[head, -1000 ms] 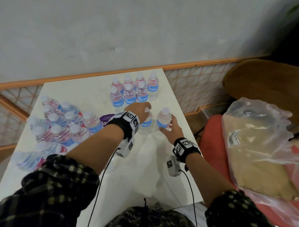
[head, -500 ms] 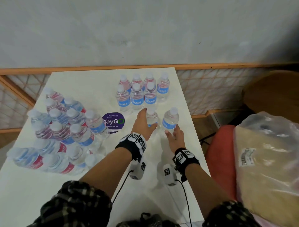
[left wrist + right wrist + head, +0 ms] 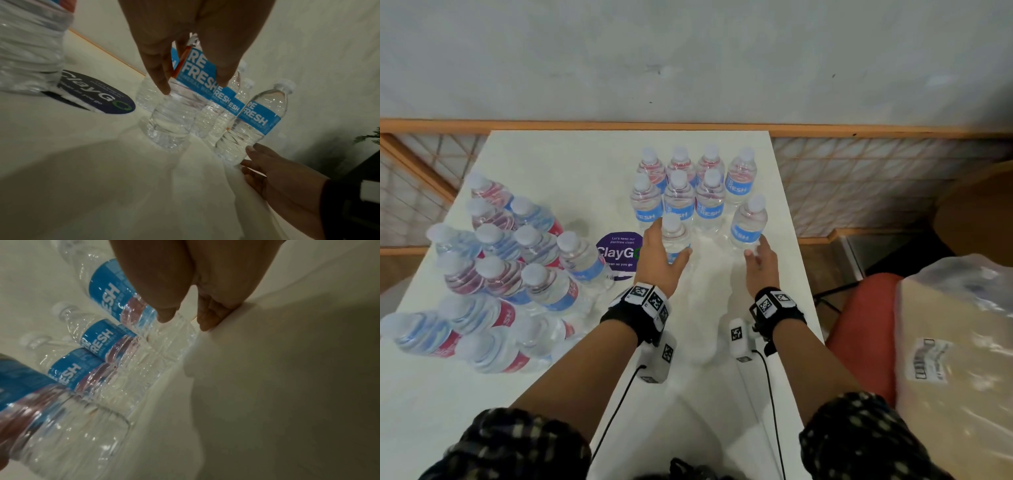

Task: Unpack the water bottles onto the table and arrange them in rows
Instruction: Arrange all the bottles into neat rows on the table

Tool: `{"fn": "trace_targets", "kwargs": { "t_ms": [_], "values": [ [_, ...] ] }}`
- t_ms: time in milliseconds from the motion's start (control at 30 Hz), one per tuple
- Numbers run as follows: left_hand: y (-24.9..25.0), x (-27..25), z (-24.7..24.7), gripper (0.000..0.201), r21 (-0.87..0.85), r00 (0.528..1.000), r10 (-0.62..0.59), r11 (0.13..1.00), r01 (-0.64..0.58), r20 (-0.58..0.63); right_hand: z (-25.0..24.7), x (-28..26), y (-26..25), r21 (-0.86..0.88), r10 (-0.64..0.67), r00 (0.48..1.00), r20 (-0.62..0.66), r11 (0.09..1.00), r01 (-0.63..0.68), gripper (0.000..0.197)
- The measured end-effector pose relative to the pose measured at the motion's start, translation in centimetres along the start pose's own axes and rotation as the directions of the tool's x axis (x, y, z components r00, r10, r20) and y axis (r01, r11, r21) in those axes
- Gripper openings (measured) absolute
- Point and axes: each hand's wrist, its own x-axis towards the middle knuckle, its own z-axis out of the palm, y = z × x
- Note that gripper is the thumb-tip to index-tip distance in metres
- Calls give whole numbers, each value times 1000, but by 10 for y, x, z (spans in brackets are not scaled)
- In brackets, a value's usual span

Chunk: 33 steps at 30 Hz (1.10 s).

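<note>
Water bottles (image 3: 690, 186): seven stand in rows, our loosely spread left hand (image 3: 659, 260) and right hand (image 3: 760, 265) steady two more, the pack (image 3: 493, 260) remains.

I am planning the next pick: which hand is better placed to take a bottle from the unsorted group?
Left. The left hand sits next to the purple sticker, and the unsorted group stands just beyond it on that side. The right hand is at the opposite table edge, farther away.
</note>
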Motion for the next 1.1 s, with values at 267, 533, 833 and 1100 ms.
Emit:
{"fn": "trace_targets", "kwargs": {
  "t_ms": [267, 533, 833, 1100],
  "values": [
    [-6, 2, 0, 74, 6, 999, 7, 1000, -7, -35, 10, 14, -13, 6, 70, 996, -55, 998, -70, 77],
    [-7, 1, -7, 72, -1, 1000, 28, 1000, -28, -12, 12, 24, -14, -129, 17, 998, -57, 991, -25, 71],
    [2, -3, -10, 72, 6, 1000, 30, 1000, -30, -9, 5, 18, -6, 62, 25, 998, -59, 998, -21, 45],
    [0, -1, -10, 74, 19, 1000, 15, 1000, -15, 7, 14, 25, -15, -76, 17, 996, -93, 997, -24, 52]
  ]
}}
